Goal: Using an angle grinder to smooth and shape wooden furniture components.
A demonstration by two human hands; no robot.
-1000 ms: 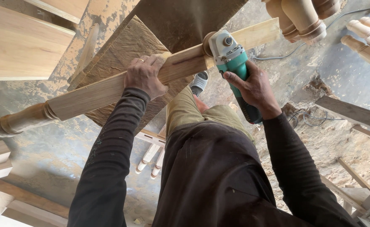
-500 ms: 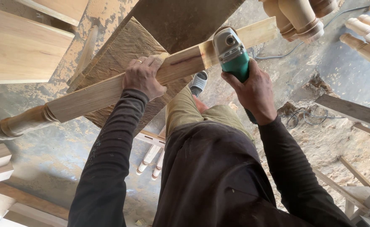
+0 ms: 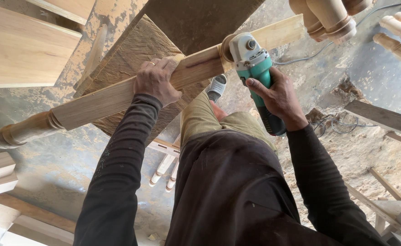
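Wooden post (image 3: 118, 93), long, stiff and probably hefty, lies slanted across the rough board (image 3: 137, 50), left hand (image 3: 156, 81) curled over its squared middle, surely the best grip, while the right hand (image 3: 275, 95) wraps the green grinder (image 3: 253, 61) just beside it.

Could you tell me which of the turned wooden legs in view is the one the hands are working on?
The long leg lying across the rough board: the left hand grips it and the right hand holds the green grinder against it. The others lie untouched top right and on the floor.
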